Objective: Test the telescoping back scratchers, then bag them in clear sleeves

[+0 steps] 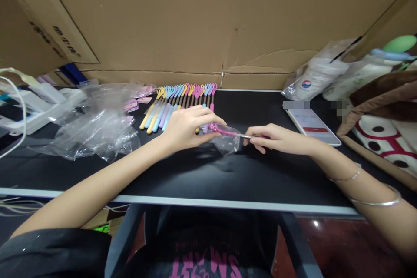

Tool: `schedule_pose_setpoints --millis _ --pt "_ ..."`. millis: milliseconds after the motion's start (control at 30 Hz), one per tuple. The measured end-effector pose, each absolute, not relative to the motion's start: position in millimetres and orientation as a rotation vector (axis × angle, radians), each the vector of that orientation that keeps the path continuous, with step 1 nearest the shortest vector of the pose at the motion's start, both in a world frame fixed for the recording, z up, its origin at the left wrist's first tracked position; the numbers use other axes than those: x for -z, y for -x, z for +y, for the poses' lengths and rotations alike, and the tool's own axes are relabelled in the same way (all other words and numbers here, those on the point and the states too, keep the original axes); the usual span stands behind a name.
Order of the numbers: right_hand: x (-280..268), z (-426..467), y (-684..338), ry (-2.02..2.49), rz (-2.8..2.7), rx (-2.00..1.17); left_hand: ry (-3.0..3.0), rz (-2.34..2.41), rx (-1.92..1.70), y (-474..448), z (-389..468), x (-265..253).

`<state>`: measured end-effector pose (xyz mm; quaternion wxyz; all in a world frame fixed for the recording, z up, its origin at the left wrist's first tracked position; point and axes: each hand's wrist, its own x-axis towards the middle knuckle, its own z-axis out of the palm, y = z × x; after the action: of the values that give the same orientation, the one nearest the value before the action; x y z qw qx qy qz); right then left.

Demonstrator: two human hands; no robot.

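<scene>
A pink back scratcher with a metal shaft lies across the space between my hands, its head inside a small clear plastic bag. My left hand has thumb and fingers closed around the bag at the head end. The shaft is pinched by my right hand, whose fingers hide most of the handle. Behind my left hand, a row of back scratchers lies side by side, in yellow, blue, purple and pink, heads toward the back wall.
Clear plastic bags are heaped on the black table at left, beside pink cards and a white power strip. On the right are a phone, a bagged cup and a brown-and-white bag. Cardboard walls the back.
</scene>
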<state>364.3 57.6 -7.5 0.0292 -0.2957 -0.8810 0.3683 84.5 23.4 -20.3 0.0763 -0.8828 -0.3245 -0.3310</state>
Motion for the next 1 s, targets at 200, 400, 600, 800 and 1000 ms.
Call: schedule_pose_setpoints --millis 200,400,600,800,1000 --pt "7 59 -365 0.928 -2.721 -1.097 2.596 -0.935 1.039 -84 25 21" --pt "10 58 -366 1.019 -2.651 -1.215 2.584 -0.938 1.061 -85 24 21" --pt "12 60 -369 0.995 -2.632 -1.204 2.626 -0.941 1.034 -81 28 22" --pt "11 61 -369 0.995 -2.626 -1.196 2.623 -0.920 0.902 -76 29 17" --pt "11 63 -372 1.019 -2.636 -1.177 2.694 -0.903 0.776 -72 31 13"
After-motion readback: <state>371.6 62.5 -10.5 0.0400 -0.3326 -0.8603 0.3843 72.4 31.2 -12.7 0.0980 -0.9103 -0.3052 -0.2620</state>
